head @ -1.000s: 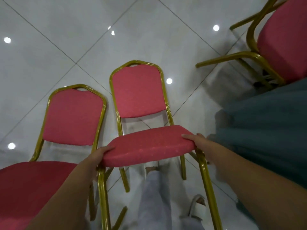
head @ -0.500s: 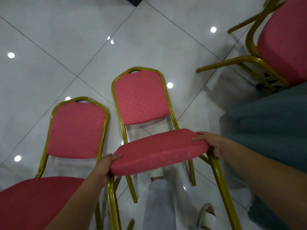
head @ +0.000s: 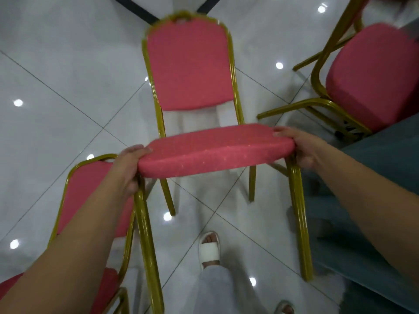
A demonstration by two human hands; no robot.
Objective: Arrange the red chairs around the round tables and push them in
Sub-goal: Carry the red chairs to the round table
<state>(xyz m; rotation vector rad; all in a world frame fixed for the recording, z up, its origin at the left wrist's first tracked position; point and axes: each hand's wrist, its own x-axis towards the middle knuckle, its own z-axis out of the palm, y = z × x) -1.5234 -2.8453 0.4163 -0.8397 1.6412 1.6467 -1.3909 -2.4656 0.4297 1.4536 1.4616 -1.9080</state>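
Note:
A red chair (head: 210, 152) with a gold frame hangs in front of me, its seat tilted toward me and its legs off the floor. My left hand (head: 129, 164) grips the seat's left edge, thumb on top. My right hand (head: 301, 148) grips the right edge, fingers curled under the cushion. A second red chair (head: 90, 196) stands on the floor at lower left, partly hidden by my left arm. A third red chair (head: 371, 73) is at the upper right beside a table under a teal cloth (head: 381, 173).
The floor is glossy white tile (head: 56, 64) with reflected ceiling lights. My foot in a white sandal (head: 209, 248) is below the carried chair. A dark strip (head: 136, 7) crosses the floor at the top.
The chair I hold has risen and moved forward, away from the chair at lower left. The camera now looks further ahead. Both hands keep their grip.

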